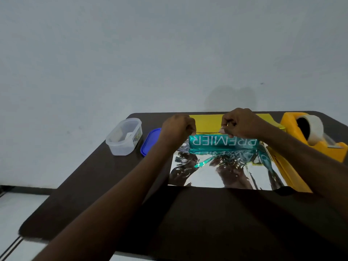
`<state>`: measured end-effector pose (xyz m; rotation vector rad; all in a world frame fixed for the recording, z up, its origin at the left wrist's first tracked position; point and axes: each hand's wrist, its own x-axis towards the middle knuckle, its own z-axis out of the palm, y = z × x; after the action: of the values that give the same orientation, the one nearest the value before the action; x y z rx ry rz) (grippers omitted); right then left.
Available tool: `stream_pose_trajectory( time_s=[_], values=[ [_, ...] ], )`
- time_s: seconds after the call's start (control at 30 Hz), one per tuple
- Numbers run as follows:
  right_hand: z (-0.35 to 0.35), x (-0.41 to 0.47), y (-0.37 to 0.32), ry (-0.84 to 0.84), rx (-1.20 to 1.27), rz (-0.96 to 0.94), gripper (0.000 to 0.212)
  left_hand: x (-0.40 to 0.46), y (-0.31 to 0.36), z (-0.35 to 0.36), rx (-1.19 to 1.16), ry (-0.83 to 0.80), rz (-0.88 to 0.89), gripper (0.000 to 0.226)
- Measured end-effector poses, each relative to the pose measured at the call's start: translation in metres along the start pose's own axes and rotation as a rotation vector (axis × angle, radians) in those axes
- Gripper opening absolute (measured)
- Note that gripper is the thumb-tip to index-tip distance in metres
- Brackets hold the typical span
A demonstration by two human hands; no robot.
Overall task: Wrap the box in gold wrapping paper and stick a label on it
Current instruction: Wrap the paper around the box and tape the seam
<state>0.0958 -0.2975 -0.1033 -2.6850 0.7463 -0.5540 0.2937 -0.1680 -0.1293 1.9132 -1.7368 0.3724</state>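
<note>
A teal box (223, 143) printed "PREMIER" lies on a sheet of shiny wrapping paper (216, 176), mirror-like on the near side and gold where it shows at the far edge (207, 120). My left hand (178, 129) and my right hand (240, 122) are both closed at the box's far top edge, pinching the folded gold paper edge that runs between them. The near flap of the sheet lies flat on the table toward me and reflects my arms.
On the dark brown table (113, 194), a clear plastic container (124, 136) holding small items stands at the left, its blue lid (149, 142) beside it. A yellow tape dispenser (310, 134) with a roll of tape stands at the far right. A pale wall is behind.
</note>
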Motion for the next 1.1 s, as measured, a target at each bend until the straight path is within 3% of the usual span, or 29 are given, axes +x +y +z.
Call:
stream_pose_trajectory(
  time_s=[0.13, 0.37, 0.63, 1.1],
  values=[
    [0.009, 0.006, -0.010, 0.079, -0.081, -0.072, 0.029, 0.000, -0.003, 0.001, -0.028, 0.022, -0.023, 0.011],
    [0.027, 0.026, -0.028, 0.044, -0.180, -0.116, 0.030, 0.001, -0.003, 0.001, -0.004, 0.008, -0.020, 0.009],
    [0.036, 0.034, -0.027, 0.078, -0.259, -0.024, 0.047, 0.004, -0.007, 0.005, -0.025, 0.024, 0.005, 0.014],
    [0.021, 0.021, -0.010, 0.011, -0.384, 0.067, 0.055, 0.008, -0.015, 0.003, -0.065, 0.000, 0.038, 0.010]
  ],
)
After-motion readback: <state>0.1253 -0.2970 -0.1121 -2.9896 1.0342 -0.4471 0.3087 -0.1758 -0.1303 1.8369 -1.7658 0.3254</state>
